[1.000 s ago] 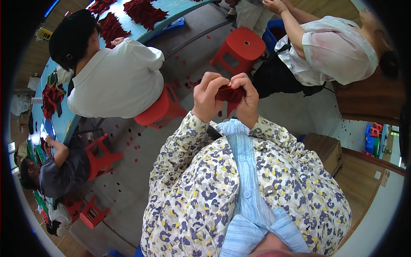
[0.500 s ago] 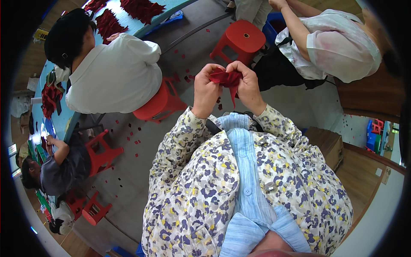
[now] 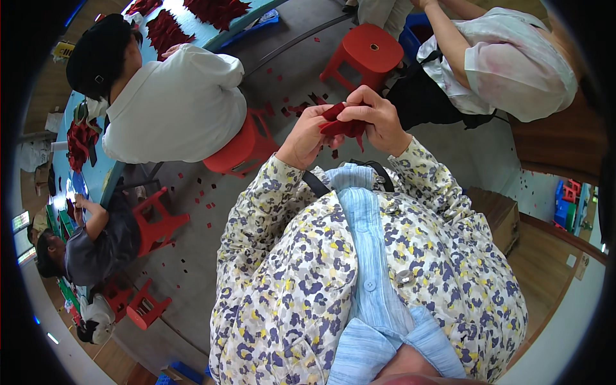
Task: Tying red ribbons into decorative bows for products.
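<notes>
Near the upper centre of the frame, the left hand (image 3: 304, 137) and right hand (image 3: 381, 120) pinch a red cloth (image 3: 347, 127) with nearly closed fingers; for good control, one should probably hold firmly, the other guide gently.

Ahead of the hands (image 3: 303, 136) (image 3: 380, 120) open air runs on over the grey floor (image 3: 256, 215), along a strip between the person in white (image 3: 173, 109) on the left and the red stool (image 3: 373, 48) farther ahead. That stool blocks the forward-right line, and a person in a pale top (image 3: 520, 70) closes off the right. The seated person's back bars a straight reach to the blue desk (image 3: 102, 157). The gap between the hands is narrow — dark red cloth (image 3: 350, 128) fills it — and the patterned jacket (image 3: 282, 269) limits room toward the body.
</notes>
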Motion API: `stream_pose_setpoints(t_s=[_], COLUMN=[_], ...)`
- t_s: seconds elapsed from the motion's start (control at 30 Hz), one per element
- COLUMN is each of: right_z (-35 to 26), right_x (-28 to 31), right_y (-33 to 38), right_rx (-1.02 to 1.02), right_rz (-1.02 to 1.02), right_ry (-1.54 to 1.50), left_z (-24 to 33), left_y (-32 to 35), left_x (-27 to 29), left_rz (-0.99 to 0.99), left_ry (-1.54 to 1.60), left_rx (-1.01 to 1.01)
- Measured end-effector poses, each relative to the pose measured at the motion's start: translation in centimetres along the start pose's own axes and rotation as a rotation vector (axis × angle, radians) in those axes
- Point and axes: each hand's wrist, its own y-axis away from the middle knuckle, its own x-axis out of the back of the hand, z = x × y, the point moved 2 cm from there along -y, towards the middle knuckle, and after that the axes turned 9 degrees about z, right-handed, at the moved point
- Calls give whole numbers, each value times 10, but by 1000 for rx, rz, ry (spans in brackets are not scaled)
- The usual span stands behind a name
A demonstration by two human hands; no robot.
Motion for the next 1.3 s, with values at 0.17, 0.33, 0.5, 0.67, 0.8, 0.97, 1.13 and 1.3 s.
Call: stream_pose_setpoints(t_s=[0.17,0.33,0.5,0.67,0.8,0.97,1.13,1.3], right_z=[0,-4,0,-8,-12,-15,-9,0], right_x=[3,6,7,7,6,-3,-9,-11], right_y=[3,-3,2,1,3,0,8,11], right_rx=[42,102,176,220,273,204,43,-159], right_rz=[-104,-210,-170,-241,-314,-339,-148,76], right_ry=[25,156,138,230,325,475,477,277], left_z=[6,4,5,8,7,-6,-13,-12], left_y=[1,-5,-7,-7,-5,-12,-14,-13], left_x=[2,4,3,4,4,7,3,-2], left_rz=[-7,4,-15,-91,-70,-27,347,458], left_ry=[-151,-475,-480,-432,-583,-610,-341,-300], left_rx=[20,-54,-87,-23,-73,-247,-491,-645])
